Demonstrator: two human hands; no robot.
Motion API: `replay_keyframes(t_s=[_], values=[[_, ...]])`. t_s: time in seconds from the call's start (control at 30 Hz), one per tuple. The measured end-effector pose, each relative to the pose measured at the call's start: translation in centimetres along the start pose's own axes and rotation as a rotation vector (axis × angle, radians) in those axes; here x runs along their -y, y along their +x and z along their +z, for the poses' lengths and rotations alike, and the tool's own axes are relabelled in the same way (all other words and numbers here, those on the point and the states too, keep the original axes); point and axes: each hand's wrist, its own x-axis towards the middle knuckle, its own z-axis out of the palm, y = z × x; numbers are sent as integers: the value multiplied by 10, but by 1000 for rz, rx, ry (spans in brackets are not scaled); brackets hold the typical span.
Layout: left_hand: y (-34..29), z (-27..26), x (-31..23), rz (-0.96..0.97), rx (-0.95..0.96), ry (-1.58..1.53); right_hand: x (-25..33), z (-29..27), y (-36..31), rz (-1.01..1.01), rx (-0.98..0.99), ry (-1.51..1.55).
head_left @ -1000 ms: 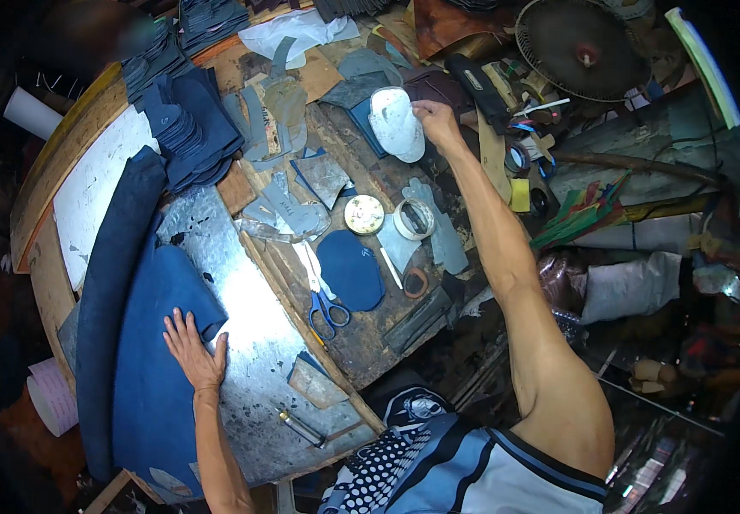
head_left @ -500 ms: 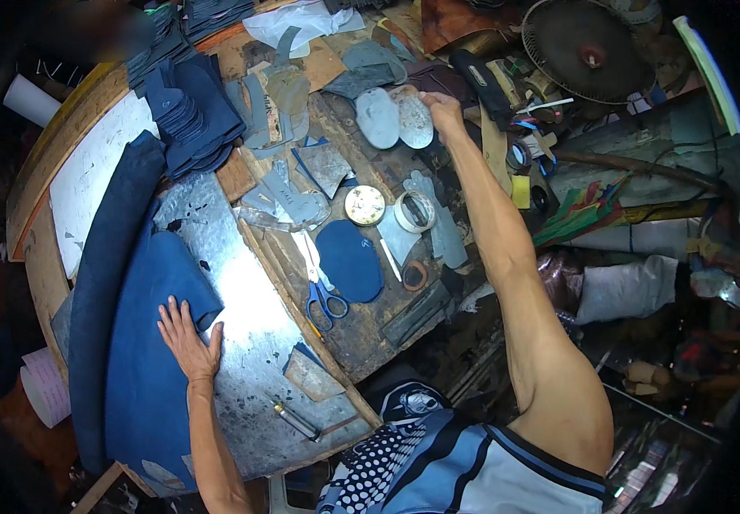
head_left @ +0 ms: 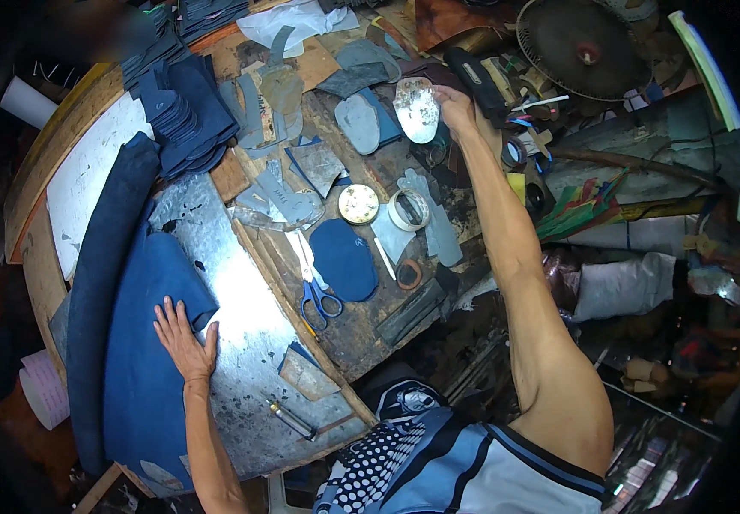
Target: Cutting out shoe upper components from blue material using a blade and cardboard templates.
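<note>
A person's right hand (head_left: pixel 454 110) pinches a pale grey sole-shaped cut-out (head_left: pixel 415 109) at the workbench's far side; the left hand (head_left: pixel 183 341), fingers spread, presses dark blue fabric (head_left: pixel 143 377) flat.

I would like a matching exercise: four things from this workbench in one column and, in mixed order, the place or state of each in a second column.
Things:
1. left hand
2. right hand
3. scissors
4. round tin

Places or states:
A. beside the dark blue oval piece
B. flat on the blue fabric
C. next to the tape roll
D. holding a pale sole-shaped piece

Pairs: 1-B, 2-D, 3-A, 4-C
</note>
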Motion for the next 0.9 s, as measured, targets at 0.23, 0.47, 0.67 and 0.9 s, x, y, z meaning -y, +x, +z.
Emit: replay_keyframes(t_s=[0.23,0.47,0.67,0.9], values=[[1,-7,-4,-33,21,-73,16,9,-36,95,266,455],[-2,-1,-5,-10,-13,-73,18,20,-94,401,899,1106],[4,-1,-12,-5,0,-98,35,25,-117,361,1171,1316],[-14,-10,-8,-8,-20,-36,74,55,-157,412,1207,1481]])
